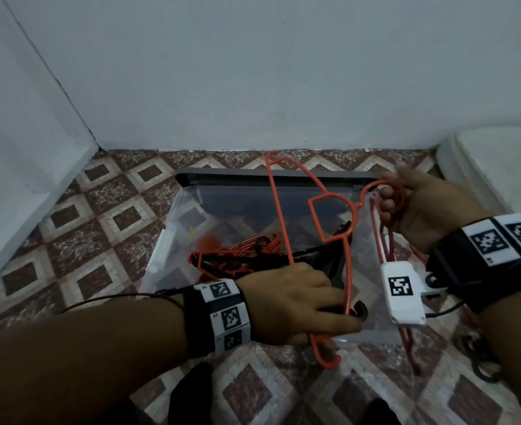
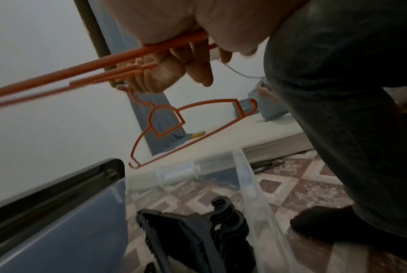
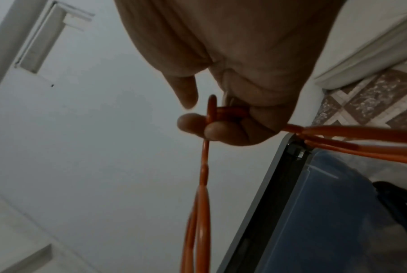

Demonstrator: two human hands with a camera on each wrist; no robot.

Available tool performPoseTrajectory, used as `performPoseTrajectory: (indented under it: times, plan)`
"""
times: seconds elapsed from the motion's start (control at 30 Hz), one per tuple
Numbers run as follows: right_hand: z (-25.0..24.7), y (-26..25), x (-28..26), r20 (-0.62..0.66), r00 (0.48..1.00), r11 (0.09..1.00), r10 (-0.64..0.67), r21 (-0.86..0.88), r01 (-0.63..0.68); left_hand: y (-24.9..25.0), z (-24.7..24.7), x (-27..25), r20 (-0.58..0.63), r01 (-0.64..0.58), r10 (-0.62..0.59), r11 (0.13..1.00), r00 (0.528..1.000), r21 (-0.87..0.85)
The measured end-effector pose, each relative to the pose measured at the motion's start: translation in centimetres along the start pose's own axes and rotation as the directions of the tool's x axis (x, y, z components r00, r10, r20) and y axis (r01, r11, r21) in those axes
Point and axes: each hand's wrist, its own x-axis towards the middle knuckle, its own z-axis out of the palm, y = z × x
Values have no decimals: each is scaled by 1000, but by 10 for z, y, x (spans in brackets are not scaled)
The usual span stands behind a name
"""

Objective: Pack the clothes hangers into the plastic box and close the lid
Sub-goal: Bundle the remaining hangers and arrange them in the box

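Packing under way: over the open box (image 1: 173, 210) on the tiled floor (image 1: 99, 216), the left hand (image 1: 296, 305) has its fingers clamped on an orange hanger's (image 1: 283, 216) bar, while the right hand (image 1: 418, 207) curls around orange hanger hooks. The box already holds orange and black hangers (image 1: 237, 256), its lid (image 1: 253, 176) propped behind. Next, likely, lowering this hanger flat onto the pile.

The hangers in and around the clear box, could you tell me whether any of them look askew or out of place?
Yes: the hangers in the plastic box lie in a tangled red and black heap, not stacked. The red hanger held by both hands sits tilted across the box.
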Motion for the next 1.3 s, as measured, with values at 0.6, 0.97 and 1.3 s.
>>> performPoseTrajectory:
  times: [0.6, 0.97, 1.3]
  plan:
    - [17, 14, -8, 273, 878, 451, -393, -775, 443, -136, 22, -104, 711, 825, -698, 447, 79, 347]
    - [13, 22, -5, 270, 881, 312, -388, -861, 402, -113, 64, -89, 342, 832, -930, 296, 137, 469]
    - [11, 24, 1, 271, 874, 303, -403, -862, 407, -125, 37, -90, 686, 839, -725, 403, 50, 365]
